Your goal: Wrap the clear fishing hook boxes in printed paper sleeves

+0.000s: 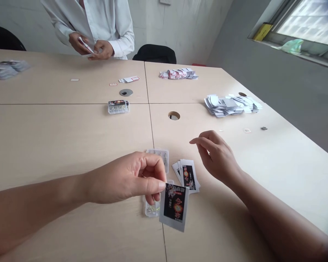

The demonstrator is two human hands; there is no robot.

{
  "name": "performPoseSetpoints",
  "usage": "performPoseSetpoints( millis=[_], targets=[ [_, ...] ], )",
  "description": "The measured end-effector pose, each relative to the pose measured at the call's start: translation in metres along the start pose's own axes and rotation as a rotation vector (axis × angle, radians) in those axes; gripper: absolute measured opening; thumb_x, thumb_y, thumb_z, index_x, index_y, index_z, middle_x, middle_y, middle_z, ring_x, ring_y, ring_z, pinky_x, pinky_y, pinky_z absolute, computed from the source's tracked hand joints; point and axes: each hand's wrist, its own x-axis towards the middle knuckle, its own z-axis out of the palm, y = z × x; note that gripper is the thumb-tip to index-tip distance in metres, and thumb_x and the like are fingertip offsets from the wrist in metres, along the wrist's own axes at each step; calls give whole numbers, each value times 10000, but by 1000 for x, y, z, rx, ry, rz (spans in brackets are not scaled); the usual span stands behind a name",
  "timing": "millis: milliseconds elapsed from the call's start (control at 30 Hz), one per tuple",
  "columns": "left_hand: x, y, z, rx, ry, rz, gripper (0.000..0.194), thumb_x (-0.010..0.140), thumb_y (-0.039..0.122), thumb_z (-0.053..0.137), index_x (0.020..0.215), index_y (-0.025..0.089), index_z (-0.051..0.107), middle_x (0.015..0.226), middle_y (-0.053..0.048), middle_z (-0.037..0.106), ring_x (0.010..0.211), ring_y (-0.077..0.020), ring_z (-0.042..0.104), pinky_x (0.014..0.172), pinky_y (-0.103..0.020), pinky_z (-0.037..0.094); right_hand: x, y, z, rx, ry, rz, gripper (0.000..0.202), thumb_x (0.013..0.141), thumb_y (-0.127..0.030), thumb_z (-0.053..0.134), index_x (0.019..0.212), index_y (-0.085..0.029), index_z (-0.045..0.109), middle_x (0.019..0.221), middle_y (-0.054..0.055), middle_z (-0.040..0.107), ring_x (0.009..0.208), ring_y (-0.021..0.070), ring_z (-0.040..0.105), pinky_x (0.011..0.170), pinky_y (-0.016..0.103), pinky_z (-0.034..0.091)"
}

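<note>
My left hand (138, 178) pinches a printed card (176, 207) by its corner, between thumb and fingers. White-edged, the card has a black panel with red and white lettering. Behind and below this hand are two clear plastic boxes, the far box (165, 160) and the near box (152, 210), both partly hidden by it. A small fanned stack of similar cards (188, 174) lies to the right of the boxes. My right hand (217, 154) hovers over the table beyond that stack, index finger stretched out and the others loosely bent, with nothing visible in it.
Another clear box (118, 106) with a black label stands further off, left of the table seam. A big pile of white cards (231, 105) and a red-edged pile (178, 74) lie at the far right. Across the table (71, 145), a person in a white shirt (98, 25) handles cards.
</note>
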Motion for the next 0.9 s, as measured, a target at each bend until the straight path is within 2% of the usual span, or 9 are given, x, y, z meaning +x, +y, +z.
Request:
performPoseSetpoints(
  millis=[200,333,433,600,667,800,900],
  targets=[
    [0,-2,1,53,-16,0,136,927,280,680,872,177,611,805,22,653,741,-105,640,711,-200,535,0,2,10,-51,-191,34,376,901,-6,456,959,-186,781,936,107,672,828,220,674,670,333,542],
    [-1,-1,3,81,-13,-4,151,924,292,686,875,173,607,819,21,654,750,-105,636,725,-207,530,2,1,11,-83,-215,41,379,885,15,468,945,-184,785,945,105,687,849,219,688,691,326,562],
    [-1,0,4,94,-7,-4,147,923,285,678,871,166,607,811,18,651,746,-107,630,719,-213,524,3,1,12,-107,-194,30,380,886,17,469,945,-186,785,944,102,694,847,212,692,681,313,561],
    [0,-1,5,95,-7,14,127,920,261,670,868,163,609,815,19,651,751,-108,622,722,-225,524,5,12,5,-163,-58,60,403,962,-64,411,1218,-163,706,1013,144,674,873,240,672,689,348,549],
    [1,-2,5,91,-4,8,116,916,247,670,867,159,611,811,20,655,748,-108,623,716,-225,526,6,20,0,-184,7,91,384,992,-130,405,1266,-165,671,1040,152,660,873,251,661,695,366,540],
    [2,-3,4,79,1,2,110,917,232,667,860,154,615,798,26,650,737,-98,614,703,-209,522,7,35,-7,-220,71,160,379,998,-187,405,1296,-177,639,1100,162,645,910,273,656,685,374,518],
    [3,-3,3,78,4,0,118,926,240,665,865,151,618,797,27,649,738,-94,610,701,-202,520,7,43,-4,-233,15,192,358,970,-167,429,1207,-169,698,1060,158,663,899,283,661,651,365,496]
  ],
)
